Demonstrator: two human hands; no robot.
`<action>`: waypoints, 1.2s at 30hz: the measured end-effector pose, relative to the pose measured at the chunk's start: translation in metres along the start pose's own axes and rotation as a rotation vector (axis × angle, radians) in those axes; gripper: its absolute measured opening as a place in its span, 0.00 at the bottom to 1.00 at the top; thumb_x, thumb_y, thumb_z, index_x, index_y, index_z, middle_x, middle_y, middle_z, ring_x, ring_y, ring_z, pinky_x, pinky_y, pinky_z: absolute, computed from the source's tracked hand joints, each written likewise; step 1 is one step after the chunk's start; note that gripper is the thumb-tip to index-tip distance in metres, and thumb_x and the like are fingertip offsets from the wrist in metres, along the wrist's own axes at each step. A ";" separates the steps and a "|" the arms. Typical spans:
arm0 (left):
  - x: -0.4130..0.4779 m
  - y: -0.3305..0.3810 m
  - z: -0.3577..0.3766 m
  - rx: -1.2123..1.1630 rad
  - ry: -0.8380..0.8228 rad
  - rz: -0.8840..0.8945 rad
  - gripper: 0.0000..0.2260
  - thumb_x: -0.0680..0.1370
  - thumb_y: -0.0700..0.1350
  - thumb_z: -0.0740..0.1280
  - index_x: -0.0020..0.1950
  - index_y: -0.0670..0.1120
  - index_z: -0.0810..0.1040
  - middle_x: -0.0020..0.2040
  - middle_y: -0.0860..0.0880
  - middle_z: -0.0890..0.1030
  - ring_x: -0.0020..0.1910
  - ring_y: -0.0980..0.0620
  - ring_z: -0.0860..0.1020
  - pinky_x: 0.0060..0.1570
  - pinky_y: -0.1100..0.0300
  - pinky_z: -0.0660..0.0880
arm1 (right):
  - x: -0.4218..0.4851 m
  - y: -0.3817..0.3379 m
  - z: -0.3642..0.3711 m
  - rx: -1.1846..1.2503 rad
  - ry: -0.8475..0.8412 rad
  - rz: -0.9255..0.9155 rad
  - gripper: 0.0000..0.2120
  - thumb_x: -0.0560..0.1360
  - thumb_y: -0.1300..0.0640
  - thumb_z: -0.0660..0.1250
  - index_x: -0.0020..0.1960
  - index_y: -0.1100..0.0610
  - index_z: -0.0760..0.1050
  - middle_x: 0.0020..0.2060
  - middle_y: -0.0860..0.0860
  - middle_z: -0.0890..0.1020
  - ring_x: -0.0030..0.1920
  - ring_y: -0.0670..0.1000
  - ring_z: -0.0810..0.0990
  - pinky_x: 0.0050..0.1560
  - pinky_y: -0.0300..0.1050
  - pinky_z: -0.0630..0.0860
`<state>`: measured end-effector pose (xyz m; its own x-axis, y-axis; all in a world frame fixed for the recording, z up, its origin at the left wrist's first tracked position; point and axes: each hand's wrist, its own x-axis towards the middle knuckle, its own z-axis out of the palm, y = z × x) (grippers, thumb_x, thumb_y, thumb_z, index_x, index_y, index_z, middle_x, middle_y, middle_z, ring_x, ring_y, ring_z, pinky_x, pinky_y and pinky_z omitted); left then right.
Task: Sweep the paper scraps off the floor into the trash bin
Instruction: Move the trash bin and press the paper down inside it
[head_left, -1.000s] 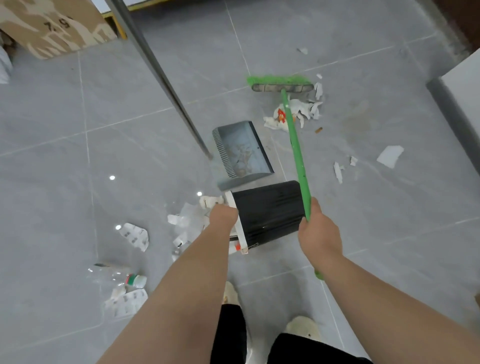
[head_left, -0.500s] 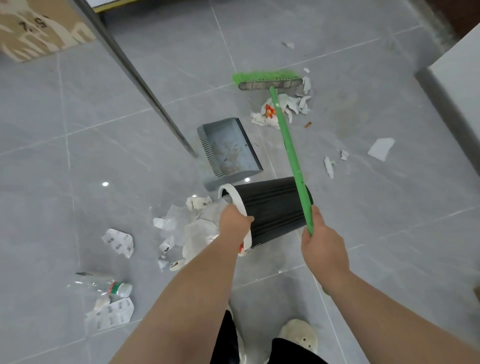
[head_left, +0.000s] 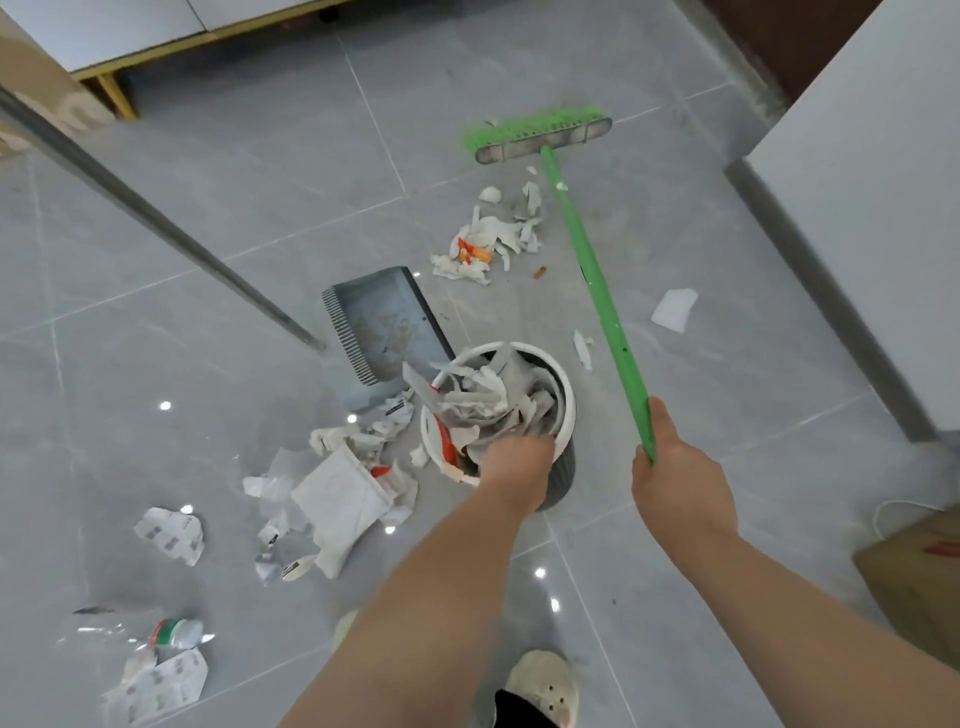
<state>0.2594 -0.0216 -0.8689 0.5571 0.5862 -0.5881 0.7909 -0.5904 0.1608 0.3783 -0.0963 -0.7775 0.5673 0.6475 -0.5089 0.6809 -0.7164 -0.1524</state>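
Glossy grey tiles (head_left: 260, 208) bear crumpled paper scraps (head_left: 337, 499) beside a ribbed bin (head_left: 563, 470).

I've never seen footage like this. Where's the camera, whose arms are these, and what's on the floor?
No machine here: these are a person's two bare arms, filmed by one wide-angle camera worn on their head, looking down. The left hand holds the near rim of an upright bin stuffed with paper. The right hand grips a green broom whose head reaches out ahead. A dustpan lies beside the bin on the grey tiled floor. Paper scraps lie scattered: one pile near the broom head, a second pile left of the bin. A small bottle lies at lower left.
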 end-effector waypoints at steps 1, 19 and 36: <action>0.002 0.009 0.002 0.037 0.010 0.052 0.13 0.76 0.36 0.63 0.61 0.43 0.74 0.54 0.44 0.80 0.54 0.43 0.79 0.46 0.55 0.72 | 0.003 0.006 -0.004 -0.001 0.011 0.009 0.28 0.81 0.55 0.53 0.78 0.50 0.46 0.37 0.53 0.73 0.37 0.54 0.72 0.37 0.45 0.67; -0.001 0.035 0.004 0.149 -0.010 0.258 0.13 0.76 0.32 0.59 0.59 0.41 0.75 0.52 0.44 0.80 0.53 0.42 0.78 0.46 0.54 0.70 | -0.019 0.030 -0.024 0.152 0.000 0.123 0.28 0.81 0.57 0.54 0.78 0.49 0.48 0.31 0.49 0.69 0.40 0.55 0.73 0.40 0.47 0.72; -0.093 -0.167 -0.214 -1.579 0.937 -1.004 0.35 0.74 0.42 0.67 0.77 0.47 0.54 0.73 0.43 0.62 0.66 0.43 0.71 0.65 0.50 0.69 | -0.093 -0.088 -0.107 0.127 -0.111 0.109 0.06 0.77 0.59 0.60 0.42 0.59 0.67 0.38 0.55 0.74 0.38 0.57 0.70 0.38 0.43 0.66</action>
<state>0.1298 0.1409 -0.6709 -0.5709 0.6669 -0.4790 0.0402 0.6054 0.7949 0.3149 -0.0654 -0.6257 0.5749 0.5370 -0.6173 0.5503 -0.8121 -0.1940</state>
